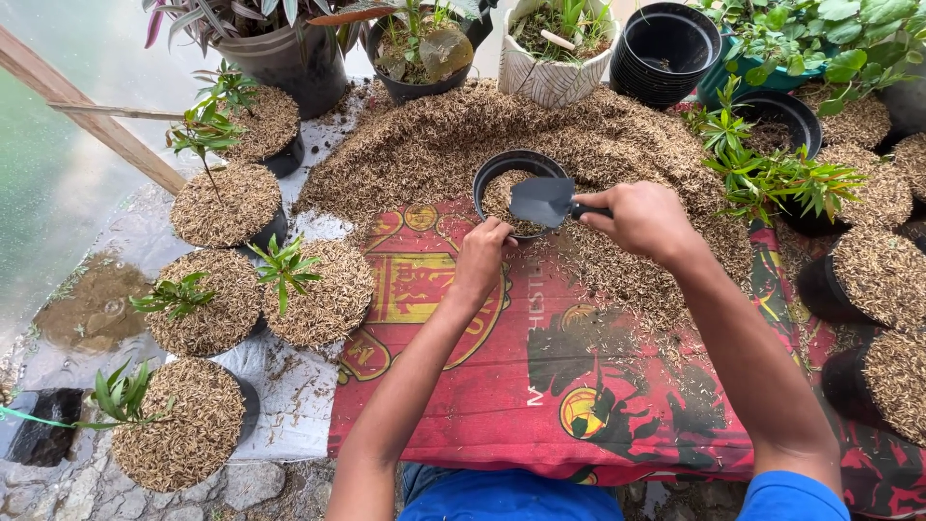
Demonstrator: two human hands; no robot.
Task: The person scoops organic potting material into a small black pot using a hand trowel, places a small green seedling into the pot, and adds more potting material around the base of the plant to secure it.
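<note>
Outdoors, a red printed cloth (502, 386) covered my work surface, with a broad heap of rice husk (434, 145) banked along its far edge so the filling lay within easy reach. I had the small black pot (494, 174) set at the near foot of that heap, roughly midway along the far edge, already partly filled with husk. My left hand (482, 256) was closed on the pot's near rim, fingers pinching it to keep it from tipping. My right hand (641, 220) was wrapped tight round the handle of a dark hand trowel (542, 200), its blade held level over the pot's mouth. Filled pots with seedlings (224, 203) stood grouped off the cloth's left edge, out of my way
</note>
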